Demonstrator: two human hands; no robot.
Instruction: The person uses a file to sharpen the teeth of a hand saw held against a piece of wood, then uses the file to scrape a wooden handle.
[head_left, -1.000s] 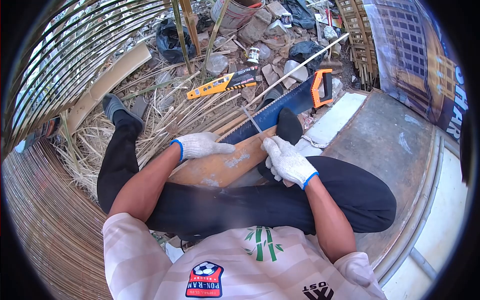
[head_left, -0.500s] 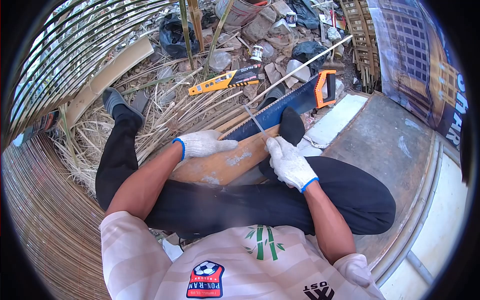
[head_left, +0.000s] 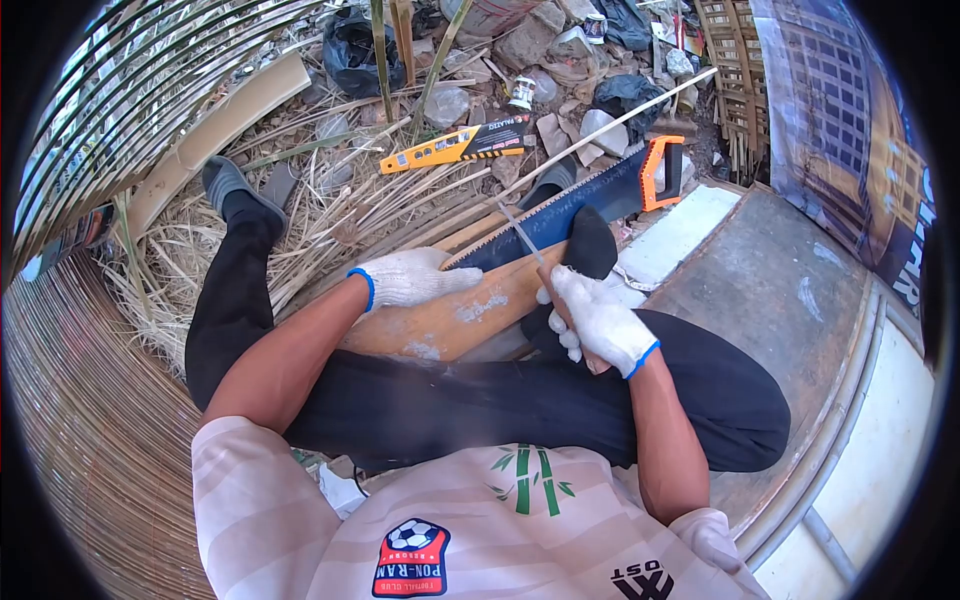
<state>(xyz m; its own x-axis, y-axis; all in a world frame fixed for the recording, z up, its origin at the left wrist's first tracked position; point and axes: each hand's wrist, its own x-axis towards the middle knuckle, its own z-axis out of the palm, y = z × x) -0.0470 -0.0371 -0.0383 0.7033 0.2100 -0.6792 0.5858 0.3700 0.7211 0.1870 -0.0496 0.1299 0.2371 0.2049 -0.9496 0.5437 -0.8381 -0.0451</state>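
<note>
A hand saw (head_left: 540, 222) with a blue blade and an orange and black handle lies teeth-up along a wooden board (head_left: 440, 318). My left hand (head_left: 415, 277), in a white glove, presses on the blade's narrow end against the board. My gloved right hand (head_left: 595, 318) is closed round the wooden handle of a thin metal file (head_left: 520, 232); the file crosses the saw's toothed edge. My foot in a black sock (head_left: 592, 243) rests against the blade near the saw handle.
A yellow and black saw sleeve (head_left: 455, 146) lies on straw beyond the saw. Bamboo strips (head_left: 95, 330) curve along the left. A black plastic bag (head_left: 350, 55) and rubble lie further off. A dark board (head_left: 770, 290) is at the right, below a printed banner (head_left: 850, 130).
My right hand has moved slightly right and back, with its fingers loosened so more of the file's handle shows. The view has shifted slightly.
</note>
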